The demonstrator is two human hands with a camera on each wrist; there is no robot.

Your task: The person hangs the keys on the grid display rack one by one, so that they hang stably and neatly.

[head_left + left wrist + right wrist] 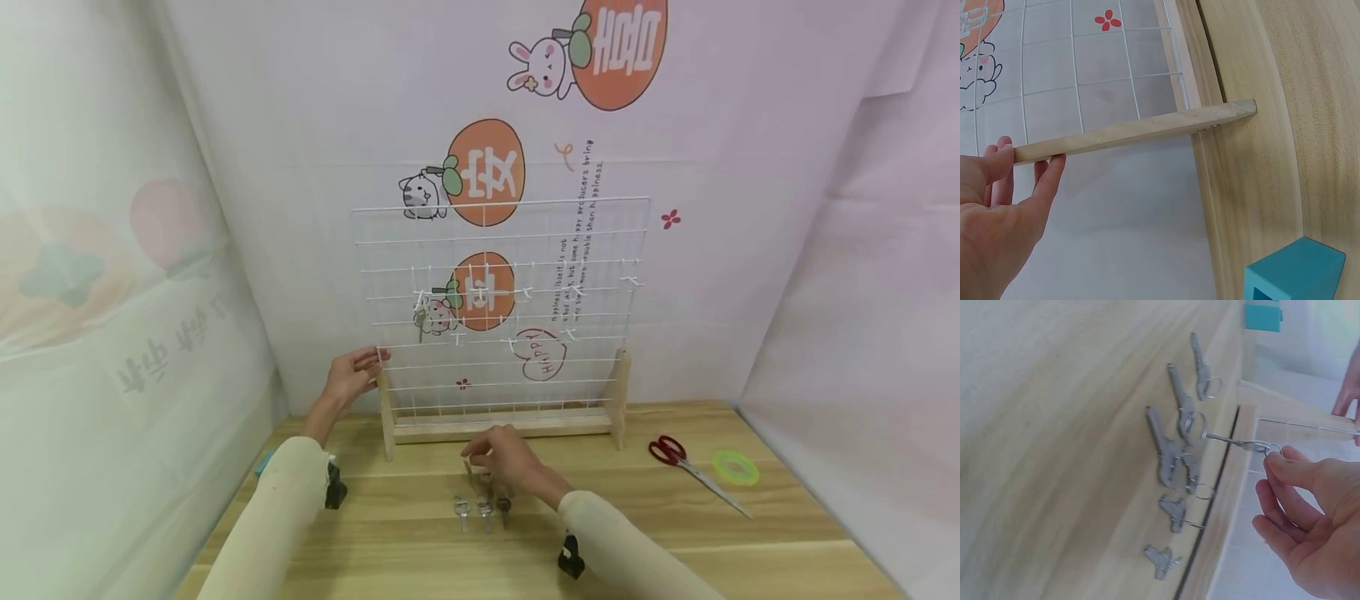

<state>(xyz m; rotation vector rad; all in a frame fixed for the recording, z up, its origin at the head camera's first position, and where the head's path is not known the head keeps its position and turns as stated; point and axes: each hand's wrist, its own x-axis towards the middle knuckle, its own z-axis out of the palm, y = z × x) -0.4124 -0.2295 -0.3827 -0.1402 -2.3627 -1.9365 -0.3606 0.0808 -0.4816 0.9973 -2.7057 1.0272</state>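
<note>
A white wire grid (562,235) stands upright in a wooden stand (502,430). At its left end, my left hand (351,379) holds the upper part of the slanted wooden side piece (1129,132) between thumb and fingers. My right hand (1316,519) pinches a small key (1225,439) by its ring, the blade pointing away from the fingers. Beneath that hand, several silver keys (462,507) with rings lie on the table in front of the stand. Another key (421,318) hangs on the left part of the grid.
Small white hook-like pieces (526,292) dot the grid's middle rows. Red-handled scissors (701,477) and a yellow-green tape roll (718,467) lie on the table to the right. A turquoise block (1297,269) sits at the left. Printed white sheeting surrounds the table.
</note>
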